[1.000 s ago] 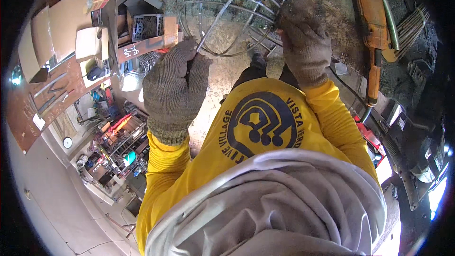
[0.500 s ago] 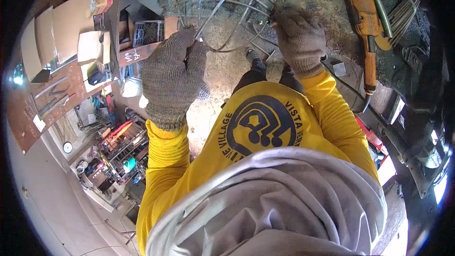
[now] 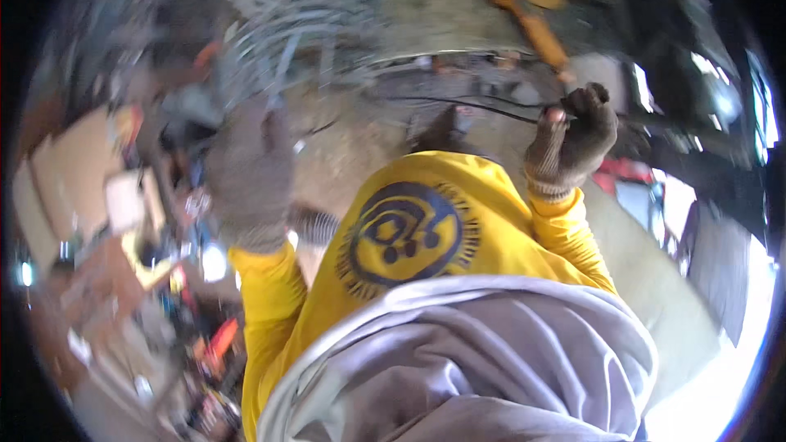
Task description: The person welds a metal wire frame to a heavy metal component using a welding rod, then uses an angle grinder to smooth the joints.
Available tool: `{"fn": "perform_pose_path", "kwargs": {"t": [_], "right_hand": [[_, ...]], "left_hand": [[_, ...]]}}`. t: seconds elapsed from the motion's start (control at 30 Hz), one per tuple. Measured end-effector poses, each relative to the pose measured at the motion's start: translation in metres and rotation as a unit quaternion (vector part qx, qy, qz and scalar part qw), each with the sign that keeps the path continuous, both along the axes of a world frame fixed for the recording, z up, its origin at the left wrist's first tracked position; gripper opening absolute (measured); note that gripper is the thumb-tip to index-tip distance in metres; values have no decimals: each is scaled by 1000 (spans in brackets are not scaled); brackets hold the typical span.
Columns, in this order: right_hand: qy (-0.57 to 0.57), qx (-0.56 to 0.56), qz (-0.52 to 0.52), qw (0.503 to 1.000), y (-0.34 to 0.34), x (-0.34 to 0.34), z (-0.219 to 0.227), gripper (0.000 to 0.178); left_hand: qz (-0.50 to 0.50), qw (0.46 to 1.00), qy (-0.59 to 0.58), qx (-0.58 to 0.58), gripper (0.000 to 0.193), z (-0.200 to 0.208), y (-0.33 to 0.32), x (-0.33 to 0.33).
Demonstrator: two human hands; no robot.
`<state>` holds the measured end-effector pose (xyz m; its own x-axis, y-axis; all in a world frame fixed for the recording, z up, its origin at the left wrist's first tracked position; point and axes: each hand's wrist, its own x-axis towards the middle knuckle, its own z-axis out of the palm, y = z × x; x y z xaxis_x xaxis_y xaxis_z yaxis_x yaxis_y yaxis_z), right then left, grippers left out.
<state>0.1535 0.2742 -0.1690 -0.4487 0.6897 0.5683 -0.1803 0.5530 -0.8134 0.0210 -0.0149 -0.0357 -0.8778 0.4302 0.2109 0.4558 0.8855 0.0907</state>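
Observation:
In a brown knit glove, my left hand (image 3: 252,176) is blurred by motion but closed at the lower end of a curved metal rod frame (image 3: 286,53). The frame has several bent bars joined by straight ones, and it reaches up and away from that hand. My right hand (image 3: 575,137), in a matching glove with a bare thumb tip showing, is raised at the right, apart from the frame. Its fingers are loosely bent with the thumb standing off them, and no object shows between them. A black cable (image 3: 467,102) runs close to its left side.
An orange tool-like metal part (image 3: 524,12) lies at the upper right, among dark machinery. Cardboard boxes (image 3: 78,164) stand on a brown surface at the left. Blurred clutter fills the lower left, including a red-orange item (image 3: 219,344). My shoe (image 3: 434,131) is on the floor ahead.
My right hand has let go of the rod frame and moved right and down. The frame and my left hand have shifted left in view, and the head view has swung to the right.

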Motion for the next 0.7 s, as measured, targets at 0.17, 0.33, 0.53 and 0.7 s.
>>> {"fn": "perform_pose_path", "kwargs": {"t": [0.17,0.33,0.53,0.7], "right_hand": [[11,-152,-307,939,74,48,-30,68],[-173,-163,-356,904,88,49,-11,67],[-268,-131,-364,882,101,36,-18,41],[-114,-43,-391,912,95,17,14,40]], "left_hand": [[-52,998,14,-13,18,0,-11,-9],[-61,996,43,-40,19,-2,-8,-15],[-95,992,77,-36,17,-5,-12,-20],[-90,994,61,13,20,-13,-20,-26]]}}
